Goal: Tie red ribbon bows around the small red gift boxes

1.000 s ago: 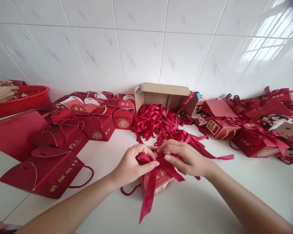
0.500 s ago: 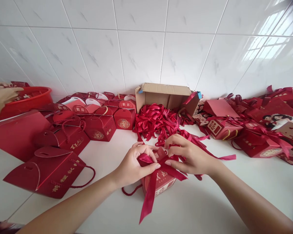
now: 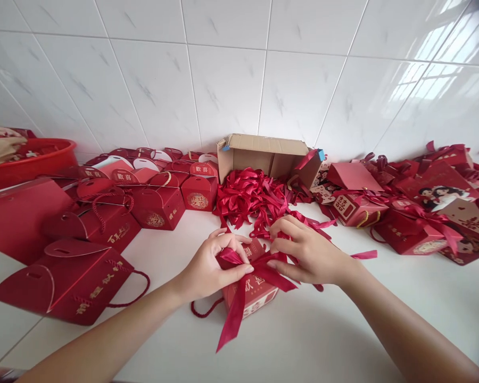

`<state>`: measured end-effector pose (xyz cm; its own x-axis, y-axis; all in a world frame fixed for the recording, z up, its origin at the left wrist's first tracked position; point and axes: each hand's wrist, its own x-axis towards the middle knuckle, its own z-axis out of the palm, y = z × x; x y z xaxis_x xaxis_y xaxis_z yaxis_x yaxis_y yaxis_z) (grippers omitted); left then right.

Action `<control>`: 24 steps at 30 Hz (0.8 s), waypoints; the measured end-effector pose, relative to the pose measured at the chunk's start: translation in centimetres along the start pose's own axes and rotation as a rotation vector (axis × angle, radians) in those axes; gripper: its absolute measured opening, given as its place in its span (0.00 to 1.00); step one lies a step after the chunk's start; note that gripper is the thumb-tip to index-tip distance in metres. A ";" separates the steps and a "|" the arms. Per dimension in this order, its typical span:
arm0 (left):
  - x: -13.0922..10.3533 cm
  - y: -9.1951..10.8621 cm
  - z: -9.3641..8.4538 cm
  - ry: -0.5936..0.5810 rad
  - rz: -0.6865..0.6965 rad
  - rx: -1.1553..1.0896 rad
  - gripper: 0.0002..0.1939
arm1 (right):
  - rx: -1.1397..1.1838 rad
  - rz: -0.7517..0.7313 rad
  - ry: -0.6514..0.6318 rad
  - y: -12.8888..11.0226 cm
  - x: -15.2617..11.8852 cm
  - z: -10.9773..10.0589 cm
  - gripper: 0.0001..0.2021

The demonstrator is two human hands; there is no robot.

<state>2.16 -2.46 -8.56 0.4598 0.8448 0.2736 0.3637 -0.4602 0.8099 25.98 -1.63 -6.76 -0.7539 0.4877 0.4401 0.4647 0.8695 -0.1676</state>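
Note:
A small red gift box [image 3: 259, 291] with gold lettering and a red cord handle sits on the white table, between my two hands. A wide red ribbon [image 3: 233, 314] lies knotted in a bow across its top, one tail hanging down over the front and another pointing right. My left hand [image 3: 219, 263] pinches the bow's left loop between thumb and fingers. On the right side of the bow, my right hand [image 3: 299, 250] has its fingers curled and closed on the ribbon near the knot.
Behind the hands, loose red ribbons [image 3: 249, 197] spill from a cardboard box [image 3: 263, 143]. Red boxes [image 3: 159, 207] stand at left, and ribbon-tied boxes [image 3: 419, 234] at right. Another person's hand [image 3: 2, 149] is at a red basin [image 3: 59, 154].
The whole view has shifted, so most things appear farther left. My hands have drawn slightly apart at the bow, and more of the knot shows between them.

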 end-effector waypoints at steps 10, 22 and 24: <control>0.3 0.4 -0.3 -0.061 -0.003 -0.410 0.13 | 0.568 0.123 -0.011 -0.4 -0.1 -0.6 0.35; -0.3 -0.4 0.2 0.009 0.017 -0.572 0.18 | 0.466 0.356 -0.053 -4.7 -5.2 -0.7 0.59; -0.3 -0.6 0.1 0.018 0.001 -0.567 0.17 | 0.398 0.497 0.090 -5.1 -7.9 -2.8 0.57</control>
<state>1.86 -2.44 -9.17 0.4442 0.8513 0.2792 -0.1310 -0.2466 0.9602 30.87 -10.16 -6.92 -0.4428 0.8466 0.2953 0.5273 0.5123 -0.6779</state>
